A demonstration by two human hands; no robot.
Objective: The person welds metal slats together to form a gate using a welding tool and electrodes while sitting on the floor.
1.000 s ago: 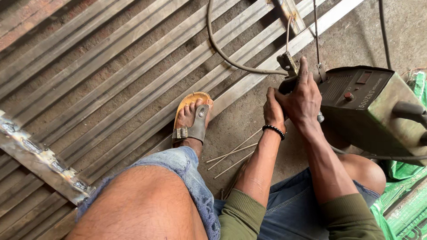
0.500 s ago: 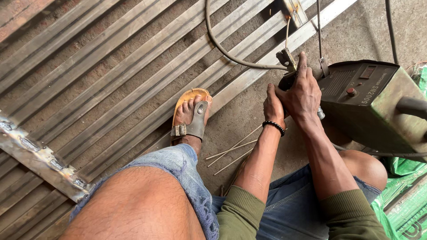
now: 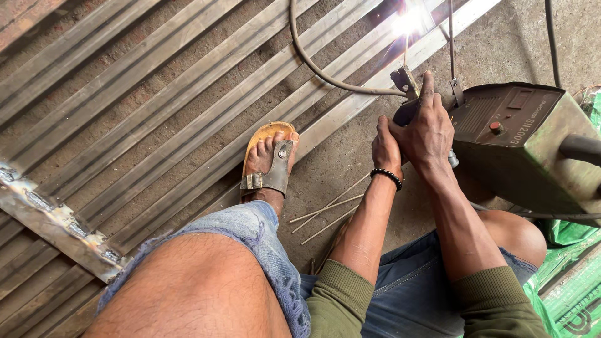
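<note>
Right hand [image 3: 429,128] is wrapped tight round the electrode holder [image 3: 405,81], index finger stretched along its top; left hand [image 3: 385,147] is cupped against the right wrist from below, bracing it, fingers closed on nothing I can make out. The welding rod [image 3: 405,53] runs up and away from the holder to a bright arc [image 3: 407,22] on the steel strips [image 3: 188,119], well ahead of both hands. Risks as I read them: both hands are bare and forearms uncovered, so spatter or arc glare burns skin first. The sandalled foot [image 3: 269,159] rests on the same strips, left of the hands and exposed; hot spatter rolling along a groove could reach the toes. The cable [image 3: 325,69] loops over the strips just left of the arc, so a stray spark or a drag across hot metal could damage its sheath. The welding machine [image 3: 526,144] sits touching-close to the right of the right hand; a jerk of the elbow could knock it. Spare rods [image 3: 328,209] lie loose on the concrete floor [image 3: 507,44] below the left forearm, easy to roll underfoot. The rod looks long and thin, so any wobble at the grip could make the tip stick or wander off the seam.
</note>
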